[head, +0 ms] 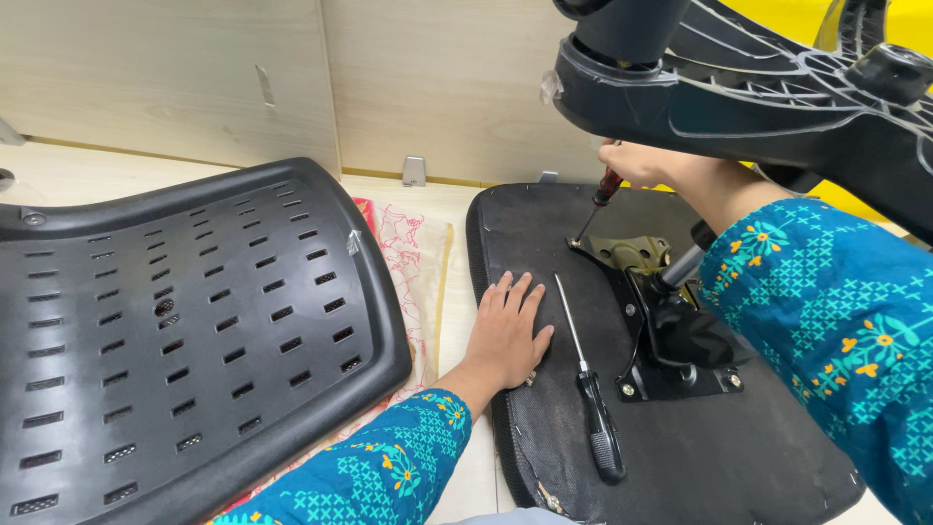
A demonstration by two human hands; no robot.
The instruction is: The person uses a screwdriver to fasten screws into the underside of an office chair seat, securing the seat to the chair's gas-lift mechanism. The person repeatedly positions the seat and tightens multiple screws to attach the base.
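Two screwdrivers in this shot, one in use and one parked. Only the head cam view here, so taking the metal mounting plate point(671, 331) as the landmark, bolted onto the upside-down black seat base point(700, 447).

Right hand point(637, 160) is up past the far corner of the plate, fingers wrapped tight round the red-handled screwdriver point(598, 204) — tip is down at that corner, prob sitting on a screw, tho the screw itself is too small to make out. Shaft is tilted, looks like that's bc the chair's wheeled base point(777, 87) hangs right above the plate and crowds the hand.

Left hand point(505, 331) is just left of the plate, flat on the seat base w/ fingers spread, holding nothing — I'd say it's pressing down to stop the seat sliding. Something small and metallic by the thumb, can't tell what.

Spare black-handled screwdriver point(588, 389) lies btwn that hand and the plate, handle toward the person, easy grab.

Well left of the plate: slotted black backrest point(185, 331) lying on a red patterned cloth point(413, 262).
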